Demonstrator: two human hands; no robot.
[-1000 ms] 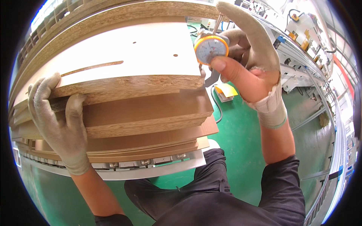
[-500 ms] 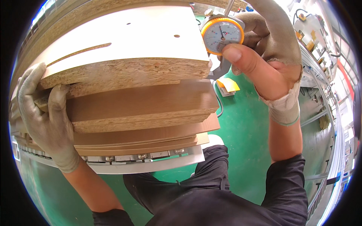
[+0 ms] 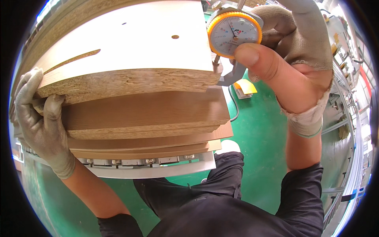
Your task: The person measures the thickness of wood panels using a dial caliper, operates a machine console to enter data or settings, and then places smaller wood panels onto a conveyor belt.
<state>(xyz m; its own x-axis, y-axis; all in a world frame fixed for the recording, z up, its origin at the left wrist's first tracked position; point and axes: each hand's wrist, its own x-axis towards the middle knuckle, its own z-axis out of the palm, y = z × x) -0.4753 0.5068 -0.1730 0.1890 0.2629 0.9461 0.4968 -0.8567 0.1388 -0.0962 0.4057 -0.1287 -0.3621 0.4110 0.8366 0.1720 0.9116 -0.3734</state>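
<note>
A white-faced particle board (image 3: 130,51) with two small holes and a slot lies tilted on top of a stack. My left hand (image 3: 41,118), in a grey work glove, grips its left end, with the fingers over the top and the thumb beneath the edge. My right hand (image 3: 292,59), gloved but with a bare thumb, holds a dial thickness gauge (image 3: 235,34) with an orange rim. The gauge's anvil and spindle straddle the board's right corner. Whether they touch the board I cannot tell. Under the white board lies a brown wood-grain board (image 3: 146,108).
More brown boards (image 3: 146,152) lie lower in the stack, above a white-edged roller conveyor (image 3: 158,172). On the green floor (image 3: 260,158) sits a small yellow-topped object (image 3: 245,87) beside a cable. Metal frames (image 3: 351,158) run along the right side.
The white board's right corner now sits between the gauge's jaws. In the picture, the gauge appears nearer and slightly larger, and my left hand has shifted a little left.
</note>
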